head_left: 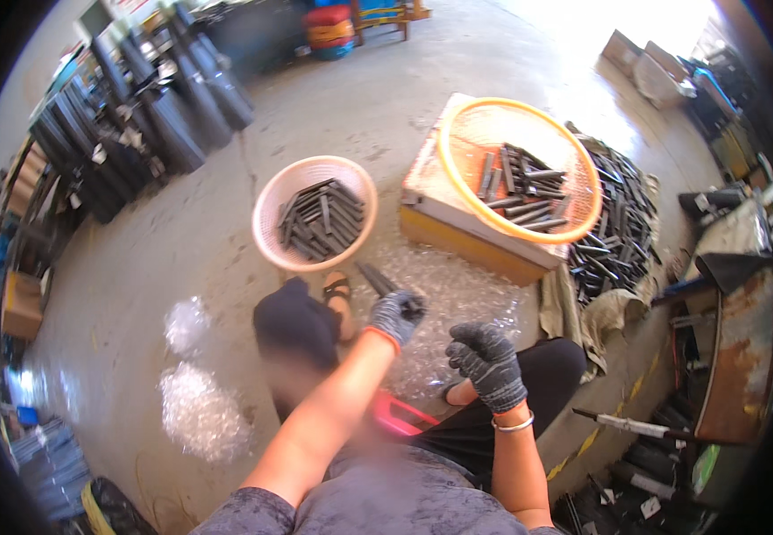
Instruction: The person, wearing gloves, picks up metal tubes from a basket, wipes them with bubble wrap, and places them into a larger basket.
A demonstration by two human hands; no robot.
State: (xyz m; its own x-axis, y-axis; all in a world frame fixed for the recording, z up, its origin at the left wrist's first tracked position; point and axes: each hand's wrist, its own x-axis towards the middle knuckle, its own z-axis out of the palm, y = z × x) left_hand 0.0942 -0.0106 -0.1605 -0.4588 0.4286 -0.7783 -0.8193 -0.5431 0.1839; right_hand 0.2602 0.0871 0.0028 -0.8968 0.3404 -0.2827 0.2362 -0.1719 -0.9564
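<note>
My left hand (pixel 397 315), in a grey knit glove, grips a short dark metal bar (pixel 374 279) that points up and left toward the pink basket (pixel 271 192), which holds several similar dark bars. My right hand (pixel 487 360), also gloved, hovers half curled beside it and holds a small piece of clear plastic wrap (pixel 504 323) at its fingertips. Clear plastic wrap (pixel 444 290) lies on the floor under both hands.
An orange basket (pixel 443 152) with several bars rests tilted on a flat box (pixel 429 201). A heap of dark bars (pixel 623 223) lies on cloth at the right. Crumpled plastic wrap (pixel 197 410) sits at the left. Black tubes (pixel 150 107) stand at the back left. Rusty metal parts (pixel 739 357) are at the right.
</note>
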